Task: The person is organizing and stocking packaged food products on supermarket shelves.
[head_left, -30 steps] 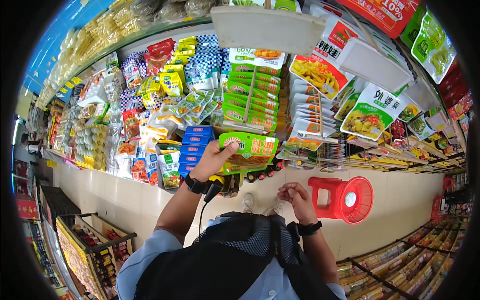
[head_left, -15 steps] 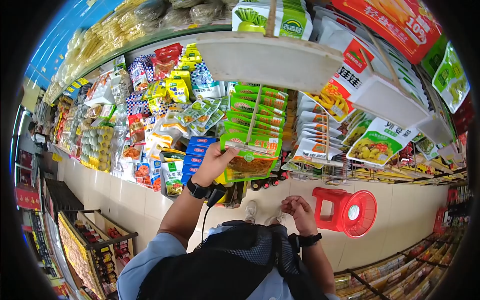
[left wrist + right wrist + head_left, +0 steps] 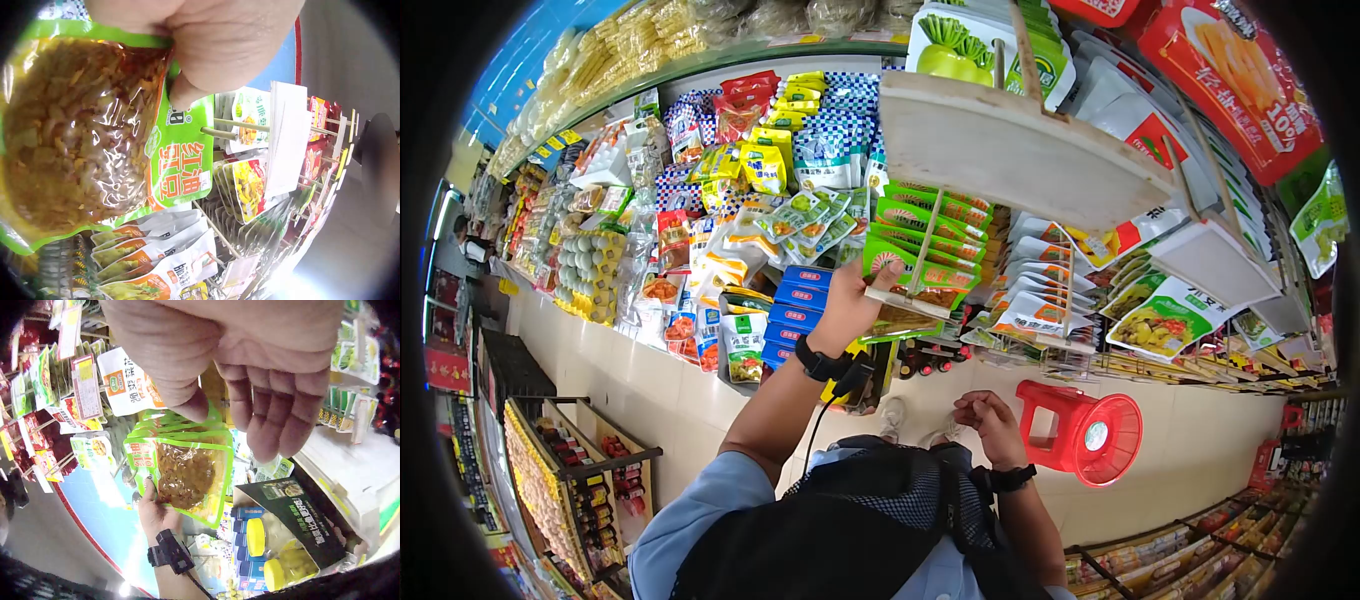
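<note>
In the head view my left hand (image 3: 846, 314) pinches the upper edge of a green pickle pouch (image 3: 94, 125), thumb on its front. The pouch has a clear window showing brown chopped contents. It hangs at the front of a row of matching green pouches (image 3: 930, 218) on a metal peg (image 3: 926, 242). The peg's white tag holder (image 3: 908, 303) crosses in front of the pouch; in the left wrist view, the peg's end (image 3: 219, 134) shows by its printed top. My right hand (image 3: 994, 425) hangs lower, fingers loosely curled, holding nothing.
Blue boxes (image 3: 798, 312) stand left of the pouch. White-and-orange pouches (image 3: 1040, 285) hang to the right, under a large blank sign plate (image 3: 1020, 150). A red plastic stool (image 3: 1055, 460) is on the floor at right. Jars with yellow lids (image 3: 255, 537) sit below the pouches.
My left hand has moved the pouch up and toward the row on the peg; the tag holder, at first clear of it, now crosses its front. My right hand has hardly moved.
</note>
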Tool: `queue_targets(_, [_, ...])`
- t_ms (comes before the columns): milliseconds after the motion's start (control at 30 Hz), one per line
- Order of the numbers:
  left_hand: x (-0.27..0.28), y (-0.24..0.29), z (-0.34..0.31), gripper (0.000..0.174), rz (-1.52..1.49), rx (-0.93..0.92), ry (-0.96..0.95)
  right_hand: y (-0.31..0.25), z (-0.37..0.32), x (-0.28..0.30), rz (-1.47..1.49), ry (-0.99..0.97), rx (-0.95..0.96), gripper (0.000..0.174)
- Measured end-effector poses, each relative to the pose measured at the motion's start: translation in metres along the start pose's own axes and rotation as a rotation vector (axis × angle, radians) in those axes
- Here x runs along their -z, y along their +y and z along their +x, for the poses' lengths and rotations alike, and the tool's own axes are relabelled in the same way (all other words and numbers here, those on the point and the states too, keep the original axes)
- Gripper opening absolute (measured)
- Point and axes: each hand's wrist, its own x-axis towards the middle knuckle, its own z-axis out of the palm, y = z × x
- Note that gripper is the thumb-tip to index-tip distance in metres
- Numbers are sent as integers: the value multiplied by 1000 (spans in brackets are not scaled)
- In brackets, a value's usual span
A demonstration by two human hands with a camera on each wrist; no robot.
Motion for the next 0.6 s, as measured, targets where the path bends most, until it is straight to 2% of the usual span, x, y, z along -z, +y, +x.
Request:
queue_targets(133, [-4,-2,12,34,-154,49,1,1,-4,1,-3,1,35,23])
queue_targets(233, [-3,-10,23,34,-26,-25,7,2,-10,4,9,7,67,23])
queue_targets(333, [-8,-11,26,33,-106,-128,34,6,-18,8,17,16,71,23])
queue_targets(367, [-7,-24,29,34,-73,-75,16,5,-19,10,10,20,61,23])
queue_targets(400, [-6,-28,32,36,-38,-24,-4,2,-17,11,5,23,55,23])
queue_targets(433, [-7,-33,29,39,3,-50,43,1,-17,10,-9,8,57,23])
queue_targets(500, [-9,-10,11,49,89,-90,121,4,-22,7,-19,-6,52,23])
queue_targets(533, [-7,8,0,61,108,-49,102,7,-24,7,-25,-4,60,23])
queue_targets(600, [-4,0,-11,59,326,-283,259,9,-29,9,7,25,65,23])
